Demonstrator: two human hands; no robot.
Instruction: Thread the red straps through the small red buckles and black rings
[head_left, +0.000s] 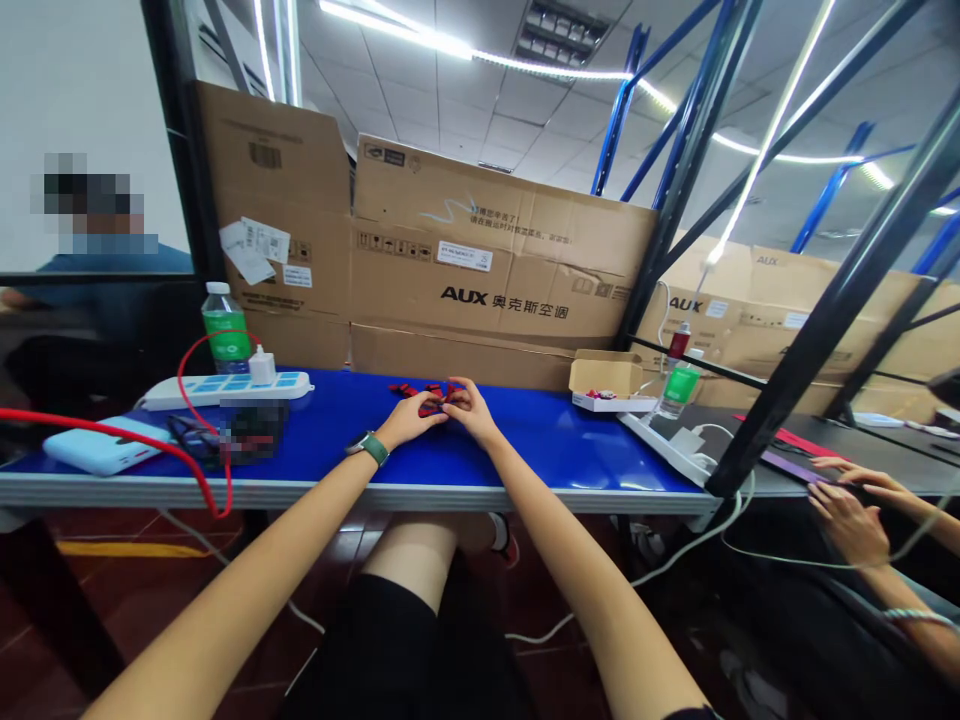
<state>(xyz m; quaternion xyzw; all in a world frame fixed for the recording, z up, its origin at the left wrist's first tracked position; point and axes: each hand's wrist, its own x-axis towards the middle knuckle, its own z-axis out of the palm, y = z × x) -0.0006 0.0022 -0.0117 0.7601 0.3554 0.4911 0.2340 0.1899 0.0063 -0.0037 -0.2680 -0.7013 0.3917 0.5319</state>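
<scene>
My left hand (409,420), with a green-strapped watch (369,448) on its wrist, reaches over the blue tabletop (450,458). My right hand (471,412) meets it from the other side. Between them the curled fingers of both hands pinch a small red and dark piece (430,404). Its exact kind is too small to make out, and the fingers cover part of it. Another red and dark bit (403,389) lies on the table just beyond my left hand.
On the left are a power strip (180,392), a water bottle (226,335), a light-blue power bank (101,446) and a red cable (196,470). An open carton (611,404) with small items stands back right. Cardboard panels (495,270) form the back. A co-worker's hands (851,525) work at right.
</scene>
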